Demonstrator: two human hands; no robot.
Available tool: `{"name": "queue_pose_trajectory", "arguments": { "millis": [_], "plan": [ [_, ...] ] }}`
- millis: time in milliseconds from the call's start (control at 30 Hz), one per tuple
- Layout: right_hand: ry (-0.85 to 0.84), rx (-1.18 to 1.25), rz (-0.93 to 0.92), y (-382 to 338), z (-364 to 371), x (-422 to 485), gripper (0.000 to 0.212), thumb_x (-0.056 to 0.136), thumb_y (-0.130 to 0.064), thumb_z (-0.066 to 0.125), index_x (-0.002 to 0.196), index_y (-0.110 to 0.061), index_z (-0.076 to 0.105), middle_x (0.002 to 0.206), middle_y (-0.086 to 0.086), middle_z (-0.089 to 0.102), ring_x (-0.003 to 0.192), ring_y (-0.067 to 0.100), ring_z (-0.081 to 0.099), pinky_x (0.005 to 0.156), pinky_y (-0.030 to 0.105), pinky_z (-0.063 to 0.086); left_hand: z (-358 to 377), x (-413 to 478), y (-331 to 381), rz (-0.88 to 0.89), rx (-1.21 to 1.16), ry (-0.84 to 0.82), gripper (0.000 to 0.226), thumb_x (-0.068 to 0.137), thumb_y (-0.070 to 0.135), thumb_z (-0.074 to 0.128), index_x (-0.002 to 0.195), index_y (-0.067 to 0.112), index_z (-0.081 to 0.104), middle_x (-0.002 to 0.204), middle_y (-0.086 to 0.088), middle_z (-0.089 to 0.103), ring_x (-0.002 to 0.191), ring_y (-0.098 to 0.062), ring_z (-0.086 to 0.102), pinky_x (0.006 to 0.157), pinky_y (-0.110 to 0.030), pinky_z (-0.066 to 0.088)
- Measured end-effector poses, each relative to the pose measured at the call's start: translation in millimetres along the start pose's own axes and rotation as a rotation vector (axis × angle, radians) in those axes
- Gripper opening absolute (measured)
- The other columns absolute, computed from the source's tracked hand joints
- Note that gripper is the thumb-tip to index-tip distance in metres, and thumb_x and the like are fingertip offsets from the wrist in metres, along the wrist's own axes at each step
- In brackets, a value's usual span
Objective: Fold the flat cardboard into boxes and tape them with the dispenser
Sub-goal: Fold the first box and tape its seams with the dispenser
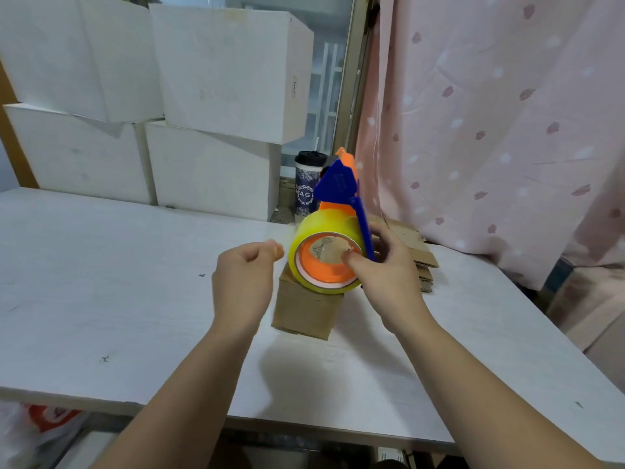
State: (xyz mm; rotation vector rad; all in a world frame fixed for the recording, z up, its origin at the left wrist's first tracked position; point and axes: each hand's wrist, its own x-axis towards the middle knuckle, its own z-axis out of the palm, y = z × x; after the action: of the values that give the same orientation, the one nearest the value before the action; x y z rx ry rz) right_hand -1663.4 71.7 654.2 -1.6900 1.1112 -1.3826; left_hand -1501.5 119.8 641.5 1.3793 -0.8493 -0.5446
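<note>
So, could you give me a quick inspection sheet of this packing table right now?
Surface: white table, a few dark specks.
Job's things: small cardboard box below the tape dispenser; flat cardboard stacked behind the right hand.
Clutter: lidded cup beyond the table's far edge.
Fingers: right hand grips the tape dispenser, thumb in its core; left hand curled beside it, tape pinch unclear.
Cables: nothing seen.
Surroundings: white boxes stacked behind, pink curtain right.

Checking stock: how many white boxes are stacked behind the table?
4: upper-left box, upper-right box, lower-left box, lower-right box. Others may hide behind them.
</note>
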Motion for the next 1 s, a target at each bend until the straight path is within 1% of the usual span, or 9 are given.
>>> {"name": "queue_pose_trajectory", "arguments": {
  "millis": [100,200,333,467,600,667,733,833,1000],
  "plan": [
    [-0.126,0.027,-0.049,-6.0,-0.1,0.7,0.038,0.081,-0.028,0.073,0.101,-0.052,0.05,0.096,-0.021,0.06,0.085,-0.004,0.06,0.072,0.029,0.056,-6.0,-3.8,-5.4,-0.033,-0.006,-0.02,0.029,0.093,0.03,0.054,0.069,0.032,0.07,0.083,0.014,0.072,0.089,-0.008,0.065,0.08,-0.034,0.05],
    [-0.225,0.005,-0.049,-7.8,5.8,1.4,0.034,0.085,-0.035,0.069,0.102,-0.053,0.046,0.095,-0.026,0.058,0.087,-0.005,0.059,0.078,0.032,0.056,-3.9,-11.4,-8.4,-0.143,-0.135,-0.047,0.041,0.096,0.026,0.051,0.06,0.029,0.071,0.072,0.014,0.072,0.077,-0.004,0.069,0.068,-0.026,0.049],
    [-0.188,-0.031,-0.044,-4.5,16.8,0.8,0.024,0.088,-0.037,0.064,0.103,-0.047,0.047,0.098,-0.018,0.059,0.089,-0.003,0.057,0.085,0.037,0.054,-2.4,-16.6,-12.7,-0.218,-0.278,0.047,0.028,0.097,0.026,0.051,0.074,0.028,0.066,0.079,0.011,0.072,0.079,-0.006,0.069,0.07,-0.025,0.052],
    [-0.123,0.089,0.002,2.1,19.5,-0.9,0.025,0.088,-0.03,0.065,0.099,-0.05,0.056,0.093,-0.022,0.065,0.09,0.001,0.061,0.086,0.039,0.055,0.3,-19.8,-12.1,-0.242,-0.375,0.041,0.025,0.097,0.023,0.051,0.078,0.025,0.068,0.085,0.007,0.073,0.088,-0.012,0.068,0.08,-0.031,0.053],
    [-0.028,0.113,0.068,7.6,18.3,0.8,0.023,0.084,-0.027,0.069,0.104,-0.037,0.062,0.094,-0.012,0.068,0.09,0.01,0.065,0.085,0.045,0.056,3.0,-21.1,-13.2,-0.258,-0.387,0.045,0.022,0.098,0.022,0.05,0.088,0.02,0.069,0.089,0.004,0.073,0.09,-0.013,0.069,0.083,-0.031,0.053],
    [-0.051,0.051,0.012,7.1,19.6,1.5,0.031,0.084,-0.017,0.068,0.103,-0.039,0.058,0.086,-0.016,0.064,0.081,0.004,0.062,0.079,0.041,0.057,0.8,-18.3,-15.9,-0.281,-0.407,0.053,0.022,0.097,0.021,0.051,0.085,0.02,0.069,0.083,0.005,0.074,0.083,-0.01,0.07,0.077,-0.027,0.054],
    [-0.067,0.018,-0.057,3.9,21.4,1.9,0.036,0.081,-0.013,0.067,0.099,-0.041,0.054,0.081,-0.023,0.061,0.075,-0.001,0.058,0.07,0.031,0.053,-2.9,-15.2,-20.1,-0.323,-0.426,0.043,0.022,0.096,0.02,0.053,0.08,0.02,0.068,0.077,0.005,0.074,0.078,-0.008,0.071,0.072,-0.025,0.053],
    [-0.077,0.068,-0.096,-1.8,23.9,0.5,0.032,0.071,-0.025,0.07,0.097,-0.036,0.056,0.081,-0.024,0.06,0.073,-0.002,0.056,0.064,0.016,0.047,-5.7,-13.8,-26.7,-0.369,-0.434,0.025,0.019,0.093,0.018,0.055,0.082,0.015,0.07,0.077,0.002,0.074,0.076,-0.009,0.071,0.068,-0.021,0.053],
    [-0.073,0.183,-0.053,1.0,20.5,-2.3,0.039,0.074,-0.022,0.069,0.111,-0.027,0.058,0.094,-0.011,0.063,0.088,0.009,0.06,0.077,0.027,0.049,-5.2,-11.1,-26.1,-0.357,-0.429,-0.01,0.021,0.088,0.011,0.056,0.074,0.013,0.072,0.074,0.0,0.074,0.073,-0.01,0.071,0.054,-0.013,0.052]
  ]
}}
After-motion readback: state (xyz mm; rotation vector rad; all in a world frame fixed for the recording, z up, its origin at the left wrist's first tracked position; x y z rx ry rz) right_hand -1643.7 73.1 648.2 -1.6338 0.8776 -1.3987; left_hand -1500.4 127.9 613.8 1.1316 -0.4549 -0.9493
